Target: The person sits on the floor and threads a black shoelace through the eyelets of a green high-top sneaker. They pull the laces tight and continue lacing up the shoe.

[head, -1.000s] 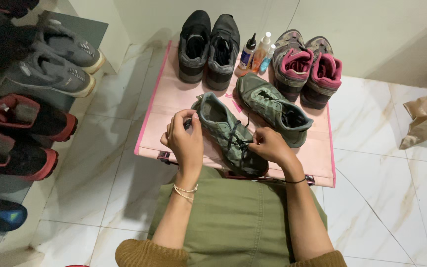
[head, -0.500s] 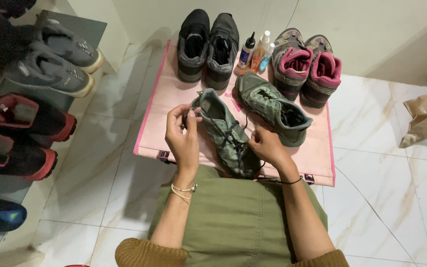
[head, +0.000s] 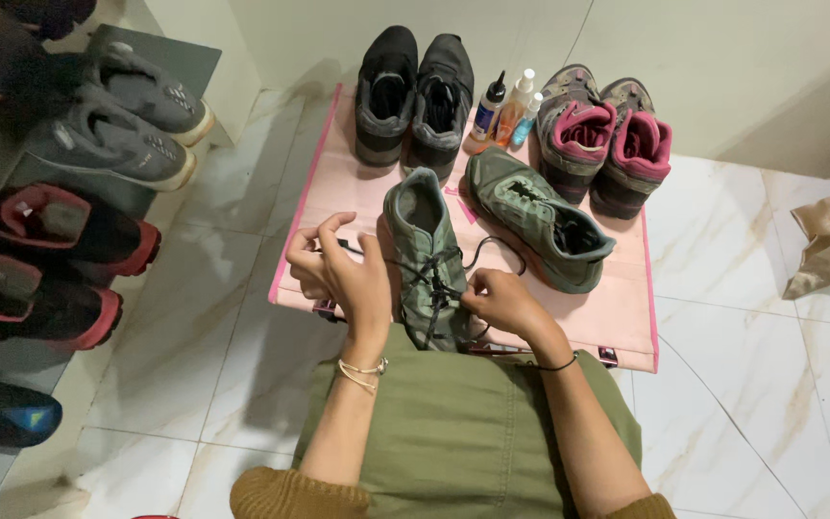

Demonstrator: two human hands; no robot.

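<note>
Your left hand [head: 338, 274] has swung out toward the left of the frame, away from the olive-green lace-up sneaker [head: 427, 258] at centre; a second ago it worked right against the shoe's upper. It now pinches one end of the black shoelace [head: 405, 261], drawn taut in a line from the eyelets to your fingers. Your right hand [head: 501, 300] has dropped lower along the shoe's right side, nearer the bottom edge of the pink mat [head: 617, 312]. The lace's other end now loops loosely toward the second olive-green sneaker [head: 538, 216].
</note>
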